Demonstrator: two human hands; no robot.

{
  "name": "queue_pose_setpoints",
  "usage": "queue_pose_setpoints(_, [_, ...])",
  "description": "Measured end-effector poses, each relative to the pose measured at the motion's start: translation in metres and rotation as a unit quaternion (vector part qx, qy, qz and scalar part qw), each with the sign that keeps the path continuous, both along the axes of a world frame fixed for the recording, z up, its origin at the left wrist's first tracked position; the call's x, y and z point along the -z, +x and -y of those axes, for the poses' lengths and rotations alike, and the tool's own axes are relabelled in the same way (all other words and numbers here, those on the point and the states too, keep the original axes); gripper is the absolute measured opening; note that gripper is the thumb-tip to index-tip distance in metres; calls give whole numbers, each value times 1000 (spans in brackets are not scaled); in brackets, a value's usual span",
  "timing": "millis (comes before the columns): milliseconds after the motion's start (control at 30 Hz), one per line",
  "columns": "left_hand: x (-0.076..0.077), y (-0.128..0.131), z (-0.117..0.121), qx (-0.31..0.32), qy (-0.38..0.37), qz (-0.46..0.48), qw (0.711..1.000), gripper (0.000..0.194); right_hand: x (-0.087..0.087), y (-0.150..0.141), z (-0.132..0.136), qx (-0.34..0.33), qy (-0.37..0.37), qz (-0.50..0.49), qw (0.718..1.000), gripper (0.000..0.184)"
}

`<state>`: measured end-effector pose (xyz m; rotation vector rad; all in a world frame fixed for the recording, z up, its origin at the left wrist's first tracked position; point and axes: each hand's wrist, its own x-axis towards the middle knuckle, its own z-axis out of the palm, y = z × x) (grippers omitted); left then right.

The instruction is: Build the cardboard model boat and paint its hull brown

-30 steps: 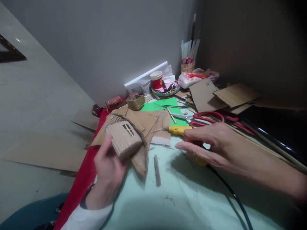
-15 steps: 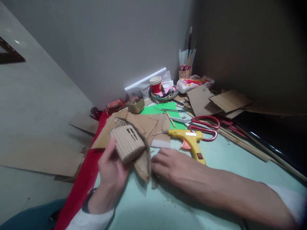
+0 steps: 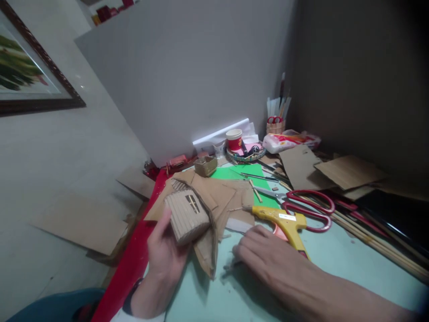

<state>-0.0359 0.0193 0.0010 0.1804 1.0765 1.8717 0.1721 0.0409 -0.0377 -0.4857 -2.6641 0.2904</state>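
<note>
My left hand (image 3: pixel 169 250) is closed around a small cardboard house (image 3: pixel 189 214), tilted, with corrugated walls and a little window crossed by thin sticks. The house's folded cardboard roof (image 3: pixel 205 255) points down towards the table. To its right, my right hand (image 3: pixel 263 250) rests low over the table with fingers curled together. A small dark, blurred piece (image 3: pixel 229 268) shows at its fingertips; its kind cannot be made out. Just beyond that hand lies a yellow glue gun (image 3: pixel 284 220), its nozzle towards the house. Red-handled scissors (image 3: pixel 306 205) lie behind the glue gun.
A green sheet (image 3: pixel 239 172) and cardboard pieces (image 3: pixel 350 172) lie farther back. A small woven box (image 3: pixel 205 166), a red paper cup (image 3: pixel 234 141) and a stick holder (image 3: pixel 275 126) stand near the wall. Wooden sticks (image 3: pixel 368 237) run along the right.
The view has shifted, bringing a framed picture further in at upper left. My right hand has moved slightly away from the house, with the small piece at its fingertips. My left hand keeps its hold.
</note>
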Motion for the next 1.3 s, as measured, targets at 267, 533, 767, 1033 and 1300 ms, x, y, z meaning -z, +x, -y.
queue_pose_setpoints(267, [-4,2,6,25,-16,57,998,23,-10,14,-27,140,-67,-114,981,14])
queue_pose_setpoints(533, [18,-15,18,256,90,45,962,18,-11,20,-34,138,-375,-229,887,18])
queue_pose_setpoints(767, [23,-4,16,373,191,68,905,23,-7,15,-23,123,-401,-289,860,39])
queue_pose_setpoints(1033, [28,-8,14,454,217,98,858,32,-15,16,-14,126,-550,-239,790,27])
queue_pose_setpoints(1300, [34,-13,14,478,243,123,835,40,-10,15,-29,166,-544,-303,764,25])
